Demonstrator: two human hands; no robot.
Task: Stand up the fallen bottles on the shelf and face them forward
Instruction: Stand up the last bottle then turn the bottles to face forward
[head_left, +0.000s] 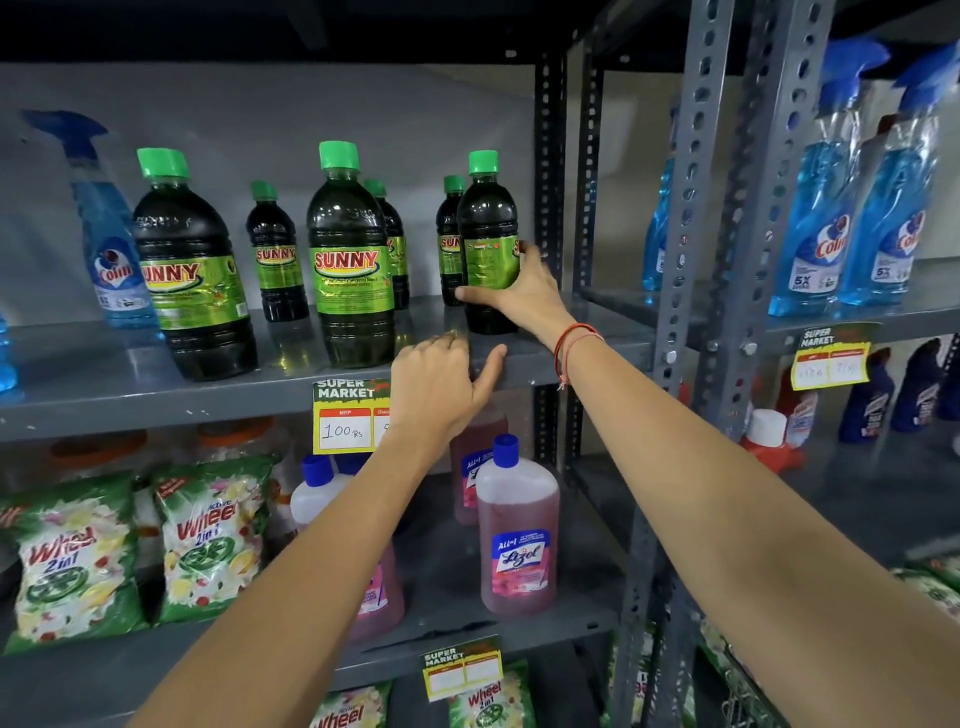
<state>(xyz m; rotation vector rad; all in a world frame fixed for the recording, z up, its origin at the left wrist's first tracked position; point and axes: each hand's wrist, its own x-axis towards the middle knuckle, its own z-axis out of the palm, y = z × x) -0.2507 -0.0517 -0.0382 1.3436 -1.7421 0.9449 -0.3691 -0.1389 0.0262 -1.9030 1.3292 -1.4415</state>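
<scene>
- Gripping the dark plastic bottle with the green cap (487, 244) at the right end of the grey metal shelf (156, 395), the right hand (519, 293) wraps its lower body; it stands upright, its label turned sideways.
- The left hand (434, 384) hovers loosely open at the shelf edge, holding nothing.
- No bottle seems to lie fallen; turning this label forward looks like the remaining work.

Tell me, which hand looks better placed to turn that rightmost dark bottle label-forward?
Probably the right hand: it already grips the rightmost bottle, whose label faces partly sideways. The left hand holds nothing, hovering at the shelf edge.
</scene>
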